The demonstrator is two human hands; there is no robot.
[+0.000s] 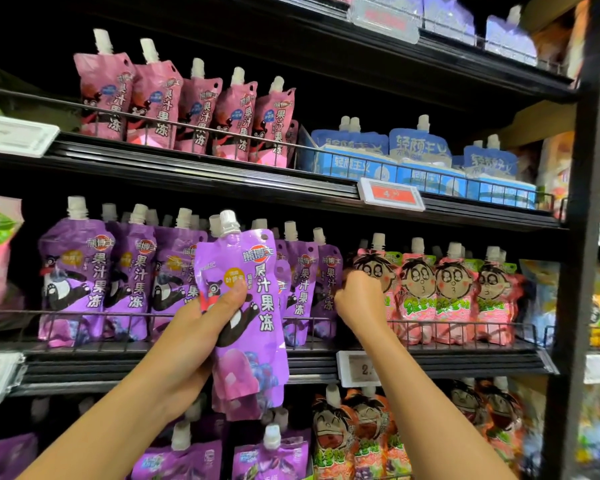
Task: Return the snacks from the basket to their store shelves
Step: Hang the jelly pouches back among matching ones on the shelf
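My left hand (210, 315) grips a purple jelly pouch (253, 306) with a white screw cap and holds it upright in front of the middle shelf. Behind it stands a row of matching purple pouches (84, 275) behind a wire rail. My right hand (359, 299) is at the right end of that row with its fingers curled against the last purple pouch (329, 282), where the pink cartoon-face pouches (440, 289) begin. Whether it pinches that pouch I cannot tell. No basket is in view.
Pink pouches (174, 109) and blue pouches (420, 150) fill the shelf above. More purple pouches (267, 459) and orange cartoon pouches (354, 434) stand on the shelf below. Price tags (392, 194) clip onto the shelf edges. A black upright post (582, 237) bounds the rack on the right.
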